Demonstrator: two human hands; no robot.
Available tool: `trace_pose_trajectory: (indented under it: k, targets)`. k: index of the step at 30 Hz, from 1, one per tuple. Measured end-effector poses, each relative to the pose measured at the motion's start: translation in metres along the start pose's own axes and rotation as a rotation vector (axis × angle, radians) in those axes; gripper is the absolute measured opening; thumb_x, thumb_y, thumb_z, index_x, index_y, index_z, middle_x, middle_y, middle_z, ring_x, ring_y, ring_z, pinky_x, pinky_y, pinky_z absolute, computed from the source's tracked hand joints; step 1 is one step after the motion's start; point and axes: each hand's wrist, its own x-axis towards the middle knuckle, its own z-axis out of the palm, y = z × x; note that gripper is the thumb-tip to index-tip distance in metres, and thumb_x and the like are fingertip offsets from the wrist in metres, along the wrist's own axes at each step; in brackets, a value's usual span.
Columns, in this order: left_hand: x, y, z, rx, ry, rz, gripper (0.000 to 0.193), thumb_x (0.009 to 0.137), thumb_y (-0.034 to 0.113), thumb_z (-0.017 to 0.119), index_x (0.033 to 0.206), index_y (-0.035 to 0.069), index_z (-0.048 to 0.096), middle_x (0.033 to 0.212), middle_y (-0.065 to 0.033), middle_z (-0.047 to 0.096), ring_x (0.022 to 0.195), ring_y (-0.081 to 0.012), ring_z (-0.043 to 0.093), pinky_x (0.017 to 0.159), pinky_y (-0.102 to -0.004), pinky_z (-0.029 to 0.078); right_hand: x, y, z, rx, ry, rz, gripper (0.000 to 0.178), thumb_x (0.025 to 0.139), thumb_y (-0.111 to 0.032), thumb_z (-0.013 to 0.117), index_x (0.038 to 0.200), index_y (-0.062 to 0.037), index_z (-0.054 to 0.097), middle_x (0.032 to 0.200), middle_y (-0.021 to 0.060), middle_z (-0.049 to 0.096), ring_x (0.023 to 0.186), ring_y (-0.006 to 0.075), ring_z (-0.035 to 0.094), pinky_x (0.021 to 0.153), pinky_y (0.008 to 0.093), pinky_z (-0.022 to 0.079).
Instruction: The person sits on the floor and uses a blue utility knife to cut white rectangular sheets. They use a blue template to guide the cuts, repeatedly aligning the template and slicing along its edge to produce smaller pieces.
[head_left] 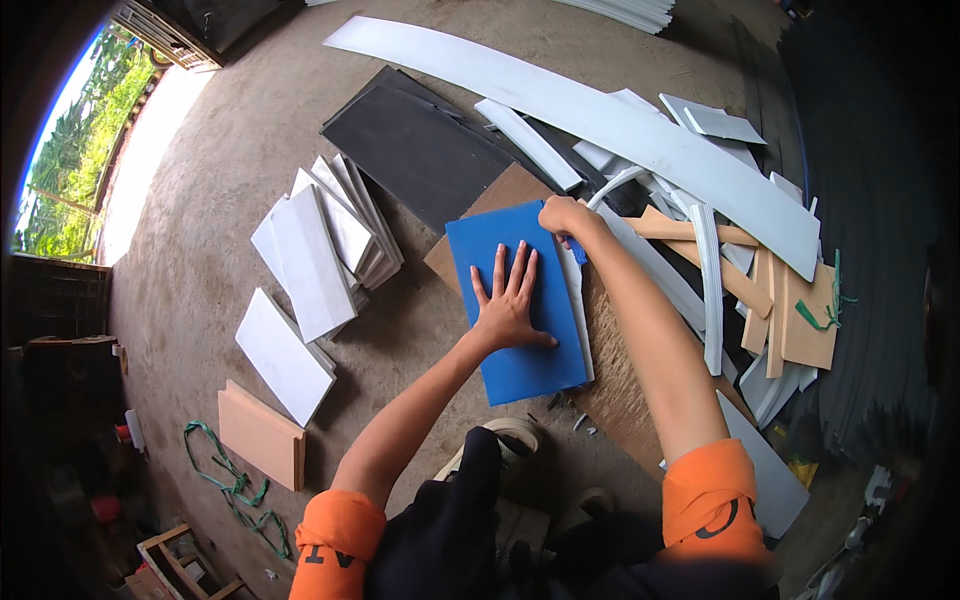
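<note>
My left hand (508, 308) presses flat on a blue rectangular board (530, 375), its fingers spread. Under the board, a white sheet (586, 350) peeks out along the right edge. At the board's upper right corner, my right hand (568, 217) is closed around a blue-handled cutter (577, 252); its blade is hidden. Both sheets rest on a brown wooden board (625, 385) on the floor. Past the far edge of this stack lie dark flat sheets (415, 140).
White slabs (310, 260) and a tan slab stack (262, 435) lie left, near green cord (232, 488). At right, a long white strip (600, 125) crosses piled white offcuts and tan strips (735, 275). My shoe (515, 432) is close to the blue board's near edge.
</note>
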Motion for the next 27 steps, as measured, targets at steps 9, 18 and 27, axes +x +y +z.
trace_pose_trajectory:
  k: [9, 18, 27]
  targets:
    - [0.003, 0.001, 0.004, -0.001, -0.012, -0.012, 0.131, 0.037, 0.059, 0.073, 0.136, 0.011, 0.001, 0.142, -0.0073, -0.005, 0.129, -0.0305, -0.014, 0.088, -0.0660, -0.010, -0.067, 0.046, 0.060, 0.084, -0.163, 0.136, 0.024, 0.072, -0.007, 0.038, 0.064, 0.0084, 0.055, 0.055, 0.0178, 0.055, 0.046, 0.0253, 0.054, 0.043, 0.0376, 0.043]
    - [0.003, -0.001, 0.004, 0.064, -0.056, -0.059, 0.134, 0.036, 0.063, 0.071, 0.136, 0.013, -0.002, 0.142, -0.0053, -0.009, 0.129, -0.0291, -0.015, 0.087, -0.0686, -0.007, -0.194, 0.096, 0.154, -0.002, 0.055, 0.108, 0.031, 0.083, -0.014, 0.037, 0.105, 0.0060, 0.045, 0.092, 0.0277, 0.057, 0.089, 0.0397, 0.056, 0.077, 0.0447, 0.045]
    - [0.003, 0.002, 0.008, 0.015, -0.032, -0.016, 0.134, 0.035, 0.064, 0.071, 0.136, 0.011, 0.001, 0.142, -0.0075, -0.006, 0.129, -0.0301, -0.014, 0.086, -0.0694, -0.009, -0.225, 0.120, 0.191, -0.017, 0.205, 0.033, 0.027, 0.086, -0.020, 0.037, 0.093, 0.0049, 0.045, 0.074, 0.0264, 0.058, 0.074, 0.0396, 0.058, 0.067, 0.0469, 0.046]
